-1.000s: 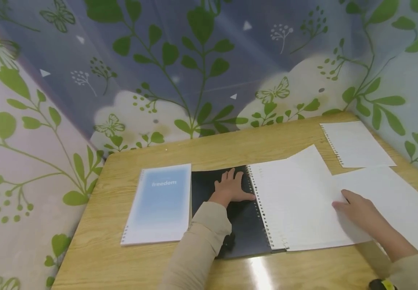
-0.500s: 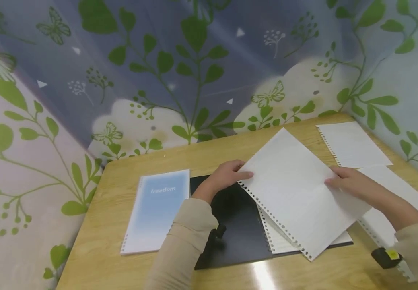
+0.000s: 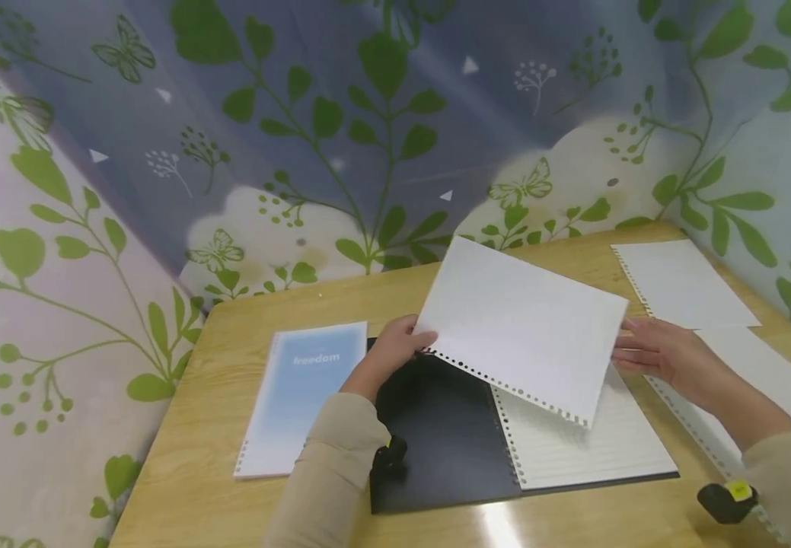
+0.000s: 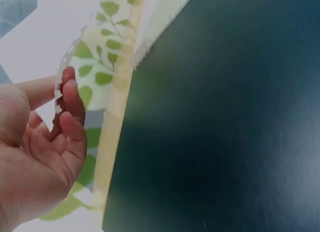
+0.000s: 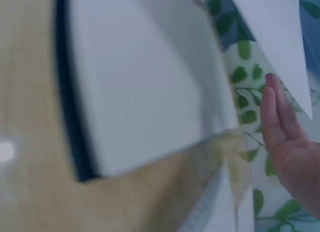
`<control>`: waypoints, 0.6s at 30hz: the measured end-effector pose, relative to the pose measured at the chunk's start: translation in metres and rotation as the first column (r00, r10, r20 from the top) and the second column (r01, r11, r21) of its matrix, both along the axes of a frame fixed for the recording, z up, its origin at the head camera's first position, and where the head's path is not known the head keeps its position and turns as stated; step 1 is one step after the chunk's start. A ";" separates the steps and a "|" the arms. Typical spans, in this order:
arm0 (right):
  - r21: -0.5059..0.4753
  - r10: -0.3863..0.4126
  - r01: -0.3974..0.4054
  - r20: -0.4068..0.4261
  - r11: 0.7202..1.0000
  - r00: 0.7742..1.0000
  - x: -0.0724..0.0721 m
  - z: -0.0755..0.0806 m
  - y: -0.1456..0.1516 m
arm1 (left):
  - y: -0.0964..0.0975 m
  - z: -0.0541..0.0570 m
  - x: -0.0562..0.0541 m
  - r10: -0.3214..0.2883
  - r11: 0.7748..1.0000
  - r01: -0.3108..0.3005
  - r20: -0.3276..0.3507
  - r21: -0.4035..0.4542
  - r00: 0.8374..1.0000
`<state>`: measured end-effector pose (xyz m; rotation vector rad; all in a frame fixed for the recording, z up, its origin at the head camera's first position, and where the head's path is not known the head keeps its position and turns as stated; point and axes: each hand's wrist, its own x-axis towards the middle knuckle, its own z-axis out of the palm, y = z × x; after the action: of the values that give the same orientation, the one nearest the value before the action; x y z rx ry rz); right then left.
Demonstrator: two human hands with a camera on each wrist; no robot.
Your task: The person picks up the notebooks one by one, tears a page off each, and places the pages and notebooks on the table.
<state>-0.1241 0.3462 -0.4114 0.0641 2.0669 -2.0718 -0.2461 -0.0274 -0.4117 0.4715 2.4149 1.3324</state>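
Observation:
My left hand pinches loose-leaf paper by its hole-punched edge, thumb on top. The left wrist view shows the fingers curled behind that edge. The paper is raised and tilted over an opened black loose-leaf binder. Lined paper lies on the binder's right half, partly covered by the raised paper. At the raised paper's right edge is my right hand, its fingers extended. In the right wrist view those fingers look straight and close to the paper's corner.
A blue-and-white notebook marked "freedom" lies left of the binder. More punched white sheets lie at the table's back right, with other paper nearer. The wooden table meets a leaf-patterned curtain behind.
My left hand went from resting on the black binder to pinching the paper's punched edge. The paper rose off the lined sheets and turned. My right hand has loosened its pinch.

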 end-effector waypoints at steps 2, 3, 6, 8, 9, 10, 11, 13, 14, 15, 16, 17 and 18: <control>-0.093 0.019 -0.023 -0.042 0.995 0.999 0.003 -0.006 -0.007 | -0.001 -0.004 -0.002 0.074 0.996 -0.075 0.024 0.039 0.997; -0.074 0.033 -0.037 -0.061 0.997 0.998 0.004 -0.008 -0.013 | -0.001 -0.005 -0.003 0.108 0.992 -0.110 0.037 0.059 0.993; 0.020 0.058 -0.056 -0.068 0.998 0.996 0.001 -0.011 -0.035 | -0.004 -0.010 -0.002 0.184 0.977 -0.190 0.063 0.093 0.981; 0.080 0.071 -0.064 -0.078 0.995 0.994 -0.003 -0.010 -0.044 | -0.002 -0.011 -0.002 0.213 0.969 -0.220 0.074 0.115 0.974; 0.109 0.082 -0.072 -0.092 0.991 0.992 -0.007 -0.009 -0.048 | 0.000 -0.011 -0.003 0.228 0.964 -0.236 0.073 0.122 0.971; 0.130 0.098 -0.084 -0.108 0.988 0.989 -0.011 -0.007 -0.049 | 0.001 -0.010 -0.004 0.243 0.959 -0.250 0.070 0.130 0.968; 0.152 0.115 -0.096 -0.122 0.984 0.986 -0.015 -0.006 -0.051 | 0.002 -0.010 -0.004 0.256 0.955 -0.263 0.063 0.136 0.964; 0.200 0.139 -0.111 -0.133 0.973 0.981 -0.024 -0.005 -0.051 | 0.004 -0.010 -0.006 0.291 0.947 -0.295 0.047 0.130 0.955; 0.220 0.143 -0.113 -0.125 0.969 0.982 -0.028 -0.004 -0.052 | 0.005 -0.011 -0.008 0.306 0.944 -0.308 0.038 0.119 0.951; 0.238 0.148 -0.116 -0.122 0.964 0.981 -0.033 -0.003 -0.052 | 0.005 -0.012 -0.009 0.319 0.940 -0.320 0.030 0.114 0.947; 0.257 0.148 -0.114 -0.118 0.960 0.982 -0.039 -0.003 -0.052 | 0.006 -0.013 -0.011 0.333 0.936 -0.333 0.018 0.110 0.943; 0.266 0.147 -0.113 -0.112 0.957 0.983 -0.044 -0.003 -0.052 | 0.007 -0.014 -0.013 0.346 0.934 -0.344 -0.008 0.096 0.938; 0.275 0.146 -0.112 -0.107 0.955 0.983 -0.050 -0.002 -0.053 | 0.007 -0.015 -0.016 0.361 0.930 -0.358 -0.037 0.079 0.932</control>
<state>-0.1741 0.2935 -0.4139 -0.1610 2.3467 -1.7513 -0.2616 -0.0203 -0.4266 0.0770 2.5912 1.5739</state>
